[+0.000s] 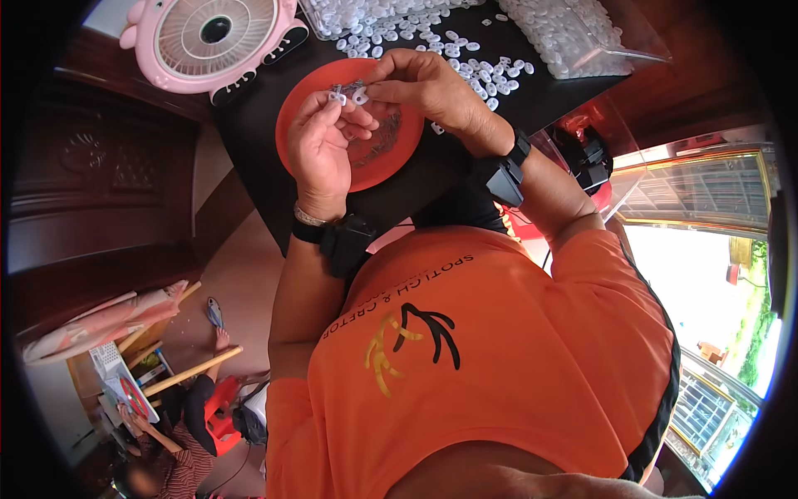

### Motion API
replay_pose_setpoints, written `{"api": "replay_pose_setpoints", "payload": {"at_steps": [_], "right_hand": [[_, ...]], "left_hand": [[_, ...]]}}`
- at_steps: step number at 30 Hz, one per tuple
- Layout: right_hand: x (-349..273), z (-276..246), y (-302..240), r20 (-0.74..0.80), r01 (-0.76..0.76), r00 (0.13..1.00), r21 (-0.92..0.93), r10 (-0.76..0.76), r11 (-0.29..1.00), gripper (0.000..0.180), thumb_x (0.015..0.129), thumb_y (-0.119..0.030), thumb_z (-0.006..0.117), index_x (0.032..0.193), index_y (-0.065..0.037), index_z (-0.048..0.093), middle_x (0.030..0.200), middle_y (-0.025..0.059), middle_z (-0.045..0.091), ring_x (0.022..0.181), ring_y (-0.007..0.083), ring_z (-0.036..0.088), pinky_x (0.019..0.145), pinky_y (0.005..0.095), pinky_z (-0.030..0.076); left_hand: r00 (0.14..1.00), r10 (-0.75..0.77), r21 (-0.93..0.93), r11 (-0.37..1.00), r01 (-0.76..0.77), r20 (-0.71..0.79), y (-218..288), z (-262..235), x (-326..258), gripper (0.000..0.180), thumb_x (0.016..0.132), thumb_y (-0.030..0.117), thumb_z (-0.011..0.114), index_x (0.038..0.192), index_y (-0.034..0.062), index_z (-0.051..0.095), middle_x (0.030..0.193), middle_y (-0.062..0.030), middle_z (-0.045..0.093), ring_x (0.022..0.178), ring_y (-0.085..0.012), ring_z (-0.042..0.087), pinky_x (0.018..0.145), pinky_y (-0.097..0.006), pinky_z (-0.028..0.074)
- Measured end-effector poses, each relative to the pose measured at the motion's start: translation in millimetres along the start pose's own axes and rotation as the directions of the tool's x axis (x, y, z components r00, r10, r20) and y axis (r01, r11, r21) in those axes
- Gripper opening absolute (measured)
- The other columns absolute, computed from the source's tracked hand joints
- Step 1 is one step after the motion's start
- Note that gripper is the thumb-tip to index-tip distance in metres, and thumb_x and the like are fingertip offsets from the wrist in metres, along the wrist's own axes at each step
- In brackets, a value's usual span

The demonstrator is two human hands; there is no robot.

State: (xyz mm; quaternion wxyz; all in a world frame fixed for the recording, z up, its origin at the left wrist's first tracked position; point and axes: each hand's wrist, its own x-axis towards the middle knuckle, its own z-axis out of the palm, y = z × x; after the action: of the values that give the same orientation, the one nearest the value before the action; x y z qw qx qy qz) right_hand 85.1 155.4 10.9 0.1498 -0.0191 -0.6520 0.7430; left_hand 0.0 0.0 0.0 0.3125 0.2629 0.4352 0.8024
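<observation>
Both hands are raised over an orange-red plate (pixel 291 108) that holds a heap of thin grey metal pieces (pixel 384 137). My left hand (pixel 322 150) pinches a small white oval plastic piece (pixel 337 98) between thumb and fingertips. Close beside it, a second white oval piece (pixel 360 97) sits at the fingertips of my right hand (pixel 424 87), whose thumb and forefinger are pressed together. Thin grey metal bits (pixel 347 86) show just above the two white pieces. Exactly how these parts join is too small to make out.
Many loose white oval pieces (pixel 490 79) lie on the black table (pixel 249 125). Clear containers of them (pixel 573 41) stand at the back and right. A pink fan (pixel 216 33) is at the far left. Another person (pixel 179 453) sits at lower left.
</observation>
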Motion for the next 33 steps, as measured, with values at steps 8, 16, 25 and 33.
{"api": "replay_pose_setpoints", "payload": {"at_steps": [8, 16, 25, 33], "right_hand": [[-1, -4, 1, 0.126, -0.052, 0.990, -0.060, 0.060, 0.997, 0.014, 0.082, -0.006, 0.064, 0.094, -0.001, 0.061, 0.082, 0.0032, 0.063, 0.073, 0.0086, 0.060, 0.066, 0.0213, 0.047], [2, -8, -2, -0.015, -0.065, 0.998, -0.006, 0.065, 0.998, 0.018, 0.084, -0.007, 0.062, 0.100, 0.000, 0.061, 0.085, 0.0042, 0.065, 0.074, 0.0095, 0.062, 0.067, 0.0205, 0.048], [3, -7, -5, 0.016, -0.047, 0.999, -0.022, 0.048, 0.999, 0.017, 0.084, -0.006, 0.061, 0.100, 0.000, 0.062, 0.086, 0.0048, 0.066, 0.074, 0.0104, 0.064, 0.068, 0.0205, 0.049], [6, -6, -1, 0.002, -0.008, 1.000, -0.090, 0.008, 0.996, 0.015, 0.083, -0.004, 0.061, 0.098, 0.001, 0.062, 0.087, 0.0052, 0.066, 0.076, 0.0099, 0.063, 0.071, 0.0215, 0.050]], "left_hand": [[1.000, 0.009, 0.014, 1.000, -0.008, -0.019, -1, 0, 1, 0.017, 0.089, 0.014, 0.045, 0.082, 0.0018, 0.055, 0.072, -0.0098, 0.062, 0.063, -0.0187, 0.061, 0.058, -0.026, 0.046], [0.982, -0.080, 0.179, 0.978, 0.111, -0.172, 0, 9, -5, 0.015, 0.086, 0.014, 0.052, 0.081, 0.0020, 0.058, 0.065, -0.0038, 0.058, 0.056, -0.0112, 0.054, 0.051, -0.021, 0.038], [0.980, -0.091, 0.257, 0.957, 0.135, -0.176, 0, 12, -5, 0.014, 0.084, 0.014, 0.053, 0.077, 0.0030, 0.059, 0.062, -0.0008, 0.054, 0.053, -0.0078, 0.050, 0.049, -0.020, 0.034], [0.983, -0.060, 0.294, 0.949, 0.111, -0.176, 0, 13, -5, 0.014, 0.084, 0.012, 0.053, 0.074, 0.0027, 0.057, 0.060, -0.0004, 0.052, 0.052, -0.0073, 0.048, 0.048, -0.020, 0.033]]}}
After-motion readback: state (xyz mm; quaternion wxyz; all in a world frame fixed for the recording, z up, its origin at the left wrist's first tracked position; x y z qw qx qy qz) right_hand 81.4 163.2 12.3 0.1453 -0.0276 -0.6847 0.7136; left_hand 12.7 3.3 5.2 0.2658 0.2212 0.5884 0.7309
